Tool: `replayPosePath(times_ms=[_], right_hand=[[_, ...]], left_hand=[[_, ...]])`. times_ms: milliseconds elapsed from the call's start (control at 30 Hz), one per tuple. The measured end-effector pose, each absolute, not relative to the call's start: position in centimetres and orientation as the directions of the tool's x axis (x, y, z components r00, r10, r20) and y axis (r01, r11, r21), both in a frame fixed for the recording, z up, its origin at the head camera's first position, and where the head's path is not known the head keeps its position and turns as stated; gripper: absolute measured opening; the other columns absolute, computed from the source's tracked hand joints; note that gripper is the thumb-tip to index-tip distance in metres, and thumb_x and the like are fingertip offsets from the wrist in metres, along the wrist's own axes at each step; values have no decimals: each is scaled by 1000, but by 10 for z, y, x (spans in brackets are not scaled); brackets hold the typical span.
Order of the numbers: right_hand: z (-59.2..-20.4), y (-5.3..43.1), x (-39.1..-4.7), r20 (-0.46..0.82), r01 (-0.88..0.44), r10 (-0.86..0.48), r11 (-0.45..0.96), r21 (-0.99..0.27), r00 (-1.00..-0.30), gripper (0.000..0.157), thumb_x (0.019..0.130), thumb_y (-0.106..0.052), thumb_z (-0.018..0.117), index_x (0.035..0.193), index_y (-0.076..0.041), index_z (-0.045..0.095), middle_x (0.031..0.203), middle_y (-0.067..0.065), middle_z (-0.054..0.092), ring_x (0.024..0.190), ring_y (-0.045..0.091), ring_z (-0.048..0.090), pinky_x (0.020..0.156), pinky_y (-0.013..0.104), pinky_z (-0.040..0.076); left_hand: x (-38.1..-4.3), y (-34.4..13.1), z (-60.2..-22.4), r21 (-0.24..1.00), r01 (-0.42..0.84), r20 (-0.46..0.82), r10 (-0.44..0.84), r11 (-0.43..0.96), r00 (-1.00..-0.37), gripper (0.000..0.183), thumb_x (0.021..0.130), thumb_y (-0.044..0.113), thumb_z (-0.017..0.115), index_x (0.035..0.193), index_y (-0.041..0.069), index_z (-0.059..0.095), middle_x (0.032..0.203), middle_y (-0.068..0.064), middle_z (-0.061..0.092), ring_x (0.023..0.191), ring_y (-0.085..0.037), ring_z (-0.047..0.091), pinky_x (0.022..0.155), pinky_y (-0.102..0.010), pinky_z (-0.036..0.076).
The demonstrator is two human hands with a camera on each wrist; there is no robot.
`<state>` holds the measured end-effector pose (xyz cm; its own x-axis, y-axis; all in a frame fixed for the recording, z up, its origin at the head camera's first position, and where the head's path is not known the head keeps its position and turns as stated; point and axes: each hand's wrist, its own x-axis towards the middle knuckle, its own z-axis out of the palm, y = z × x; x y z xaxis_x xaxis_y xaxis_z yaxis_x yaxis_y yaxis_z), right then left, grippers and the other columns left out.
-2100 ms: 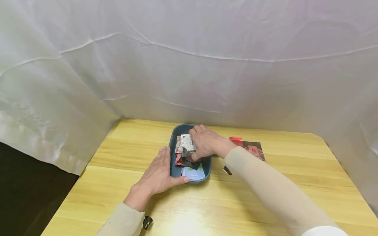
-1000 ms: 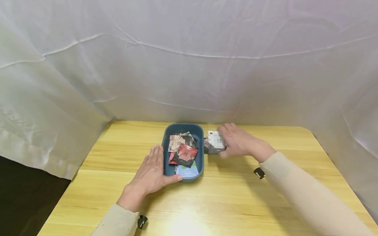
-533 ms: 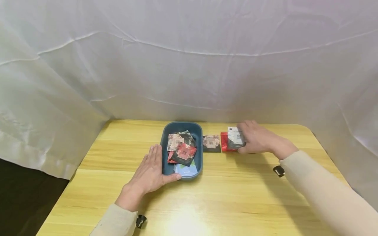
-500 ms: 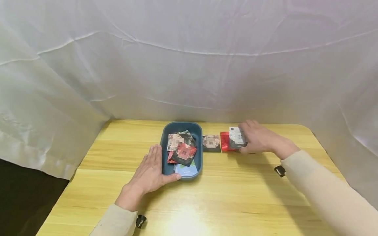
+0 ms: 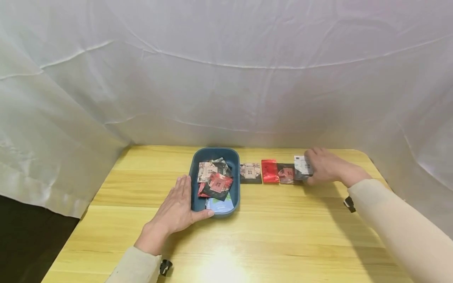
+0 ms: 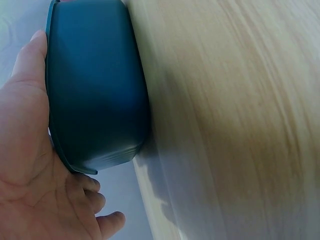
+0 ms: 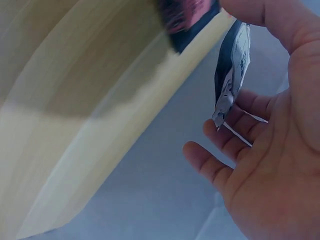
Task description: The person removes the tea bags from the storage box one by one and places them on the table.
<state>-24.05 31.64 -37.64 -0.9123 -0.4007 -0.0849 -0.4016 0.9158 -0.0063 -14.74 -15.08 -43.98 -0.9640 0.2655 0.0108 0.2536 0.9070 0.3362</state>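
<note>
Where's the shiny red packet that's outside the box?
In the head view, the shiny red packet lies on the table to the right of the blue box, between the flowery packet and the black and red packet.

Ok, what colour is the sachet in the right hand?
The sachet is white above, dark grey below, best seen in head view.

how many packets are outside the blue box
4: a floral packet beside the box, then rightward a red packet, a black-and-red packet and a white-and-grey packet in the right hand. Others could be hidden underneath.
</note>
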Motion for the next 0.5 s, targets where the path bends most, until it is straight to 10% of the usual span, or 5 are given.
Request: replayPosePath(times_ms=[500], right_hand=[[-397,347,-251,-183,-341,-328,939,40,-927,90,62,-29,84,134,6,44,129,30,50,115,46,49,95,62,45]], left_hand=[[-147,-151,-438,329,259,0,274,908,-962,136,67,94,43,155,-3,5,162,-23,6,151,-37,8,121,-52,19]])
